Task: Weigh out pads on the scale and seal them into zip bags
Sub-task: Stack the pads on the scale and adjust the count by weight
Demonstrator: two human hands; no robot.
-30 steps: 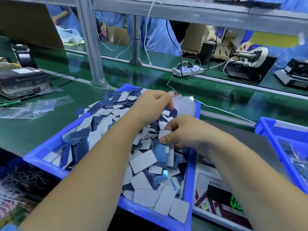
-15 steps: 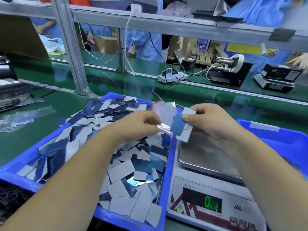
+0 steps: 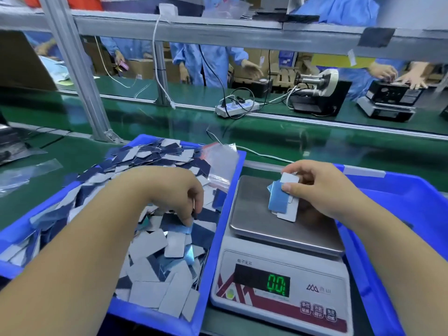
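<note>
A blue bin [image 3: 219,221] at the left holds a heap of grey and dark blue pads [image 3: 155,258]. My left hand [image 3: 174,192] reaches down into the heap, fingers curled around pads. An empty clear zip bag [image 3: 221,163] with a red strip lies on the pads at the bin's far right corner. To the right stands a digital scale [image 3: 281,284] with a steel pan [image 3: 252,214]; its green display shows zeros. My right hand [image 3: 315,187] pinches a small stack of pads [image 3: 282,202] low over the pan.
A second blue bin [image 3: 397,214] stands right of the scale. Loose clear bags [image 3: 26,173] lie on the green belt at the left. A metal frame post [image 3: 80,76], a power strip [image 3: 236,109] with cables and machines stand behind; people in blue coats work across the line.
My left hand let go of the zip bag, which now lies on the bin, and went down into the pads. My right hand carried its pads down over the scale pan.
</note>
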